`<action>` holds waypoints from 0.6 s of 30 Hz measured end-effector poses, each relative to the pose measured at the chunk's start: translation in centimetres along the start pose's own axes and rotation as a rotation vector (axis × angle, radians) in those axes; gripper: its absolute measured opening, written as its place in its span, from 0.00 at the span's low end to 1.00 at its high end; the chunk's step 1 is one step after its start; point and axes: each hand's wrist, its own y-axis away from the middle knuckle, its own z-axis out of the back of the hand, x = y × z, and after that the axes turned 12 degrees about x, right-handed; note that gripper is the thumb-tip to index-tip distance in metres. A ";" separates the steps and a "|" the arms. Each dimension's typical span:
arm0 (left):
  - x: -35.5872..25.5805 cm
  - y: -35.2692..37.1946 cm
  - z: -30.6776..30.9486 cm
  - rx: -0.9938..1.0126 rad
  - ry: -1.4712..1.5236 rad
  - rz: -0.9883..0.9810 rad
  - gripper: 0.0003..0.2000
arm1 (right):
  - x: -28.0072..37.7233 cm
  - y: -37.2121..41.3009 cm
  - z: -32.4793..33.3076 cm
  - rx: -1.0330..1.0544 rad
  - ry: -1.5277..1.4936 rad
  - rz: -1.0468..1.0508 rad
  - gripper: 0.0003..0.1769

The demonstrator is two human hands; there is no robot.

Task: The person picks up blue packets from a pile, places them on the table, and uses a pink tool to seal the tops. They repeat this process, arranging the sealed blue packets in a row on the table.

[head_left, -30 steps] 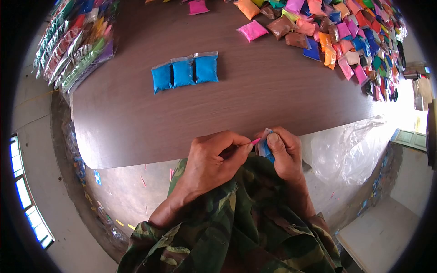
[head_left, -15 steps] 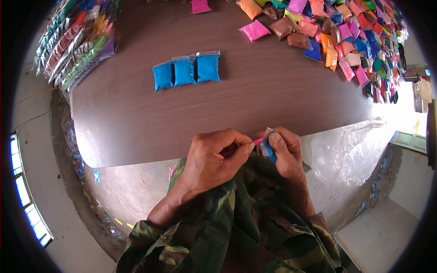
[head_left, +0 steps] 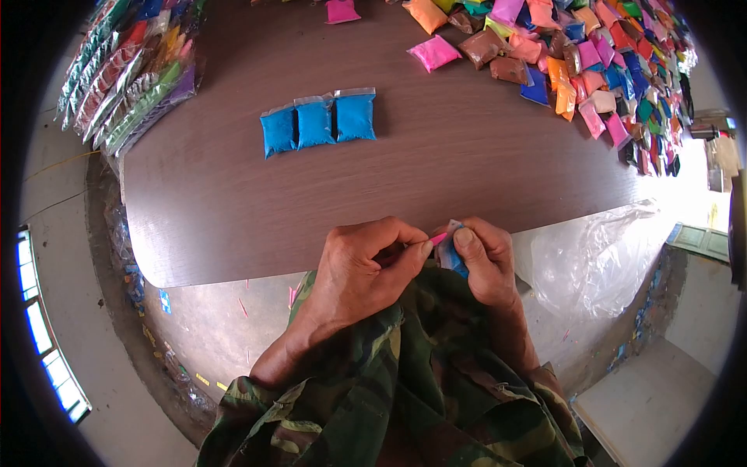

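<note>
My left hand (head_left: pixel 359 268) pinches a small, thin pink strip (head_left: pixel 438 239) between thumb and forefinger. Its far end meets the clear top edge of a small blue packet (head_left: pixel 452 255), which my right hand (head_left: pixel 492 263) grips with the thumb pressed on its face. Both hands are close together over my lap, just at the table's near edge. Farther up the table, three blue packets (head_left: pixel 316 122) lie side by side in a row, clear edges pointing away from me. My fingers cover much of the held packet.
A large heap of small colourful packets (head_left: pixel 595 70) covers the table's far right, a pink packet (head_left: pixel 435 53) at its edge. Long clear bags of coloured packets (head_left: pixel 144 86) are stacked at the far left. A crumpled clear plastic bag (head_left: pixel 595 265) hangs by the right edge of the brown table (head_left: pixel 210 210).
The packet in my right hand has shifted and turned slightly to the left, and more of the pink strip shows. The three blue packets have not moved.
</note>
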 end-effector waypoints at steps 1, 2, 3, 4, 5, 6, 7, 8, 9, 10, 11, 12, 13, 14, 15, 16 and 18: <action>0.0 0.0 0.0 0.001 -0.008 -0.002 0.04 | -0.1 0.0 0.1 0.004 0.007 0.005 0.20; 0.0 0.0 0.0 0.000 0.001 0.006 0.04 | -0.2 -0.1 0.1 0.008 0.014 0.010 0.20; -0.2 0.0 0.0 -0.001 0.011 0.015 0.04 | 0.0 -0.1 0.1 0.011 0.021 0.011 0.20; -0.2 0.0 0.0 -0.002 0.020 0.023 0.04 | 0.2 -0.1 0.0 0.013 0.028 0.012 0.20; -0.2 0.0 0.0 -0.003 0.026 0.023 0.04 | 0.4 -0.2 0.0 0.015 0.035 0.013 0.20; -0.1 0.0 0.1 -0.004 0.032 0.024 0.04 | 0.4 -0.2 0.0 0.013 0.036 0.015 0.20; 0.0 0.0 0.0 -0.006 0.038 0.024 0.04 | 0.4 -0.2 -0.1 0.012 0.036 0.016 0.20; 0.0 0.0 0.0 -0.006 0.031 0.023 0.04 | 0.3 -0.2 -0.1 0.010 0.037 0.017 0.20; 0.0 0.0 0.1 -0.006 0.024 0.022 0.04 | 0.3 -0.2 0.0 0.015 0.042 0.014 0.20; 0.0 0.0 0.1 -0.007 0.016 0.020 0.04 | 0.3 -0.2 0.0 0.020 0.048 0.011 0.20; 0.0 0.0 0.1 -0.003 0.020 0.025 0.04 | 0.4 -0.2 0.0 0.024 0.053 0.008 0.20; 0.0 0.1 0.1 0.000 0.024 0.030 0.04 | 0.4 -0.2 0.0 0.023 0.056 0.014 0.20; 0.0 0.1 0.2 0.004 0.028 0.034 0.04 | 0.4 -0.2 0.0 0.021 0.059 0.020 0.20; 0.1 0.1 0.2 0.004 0.019 0.029 0.04 | 0.4 -0.2 -0.1 0.020 0.062 0.025 0.20; 0.1 0.1 0.2 0.004 0.011 0.024 0.04 | 0.4 -0.2 -0.1 0.023 0.065 0.026 0.20; 0.2 0.1 0.2 0.003 0.003 0.019 0.04 | 0.4 -0.2 -0.1 0.027 0.068 0.027 0.20; 0.3 0.1 0.2 0.001 0.014 0.019 0.04 | 0.5 -0.2 -0.1 0.030 0.074 0.025 0.19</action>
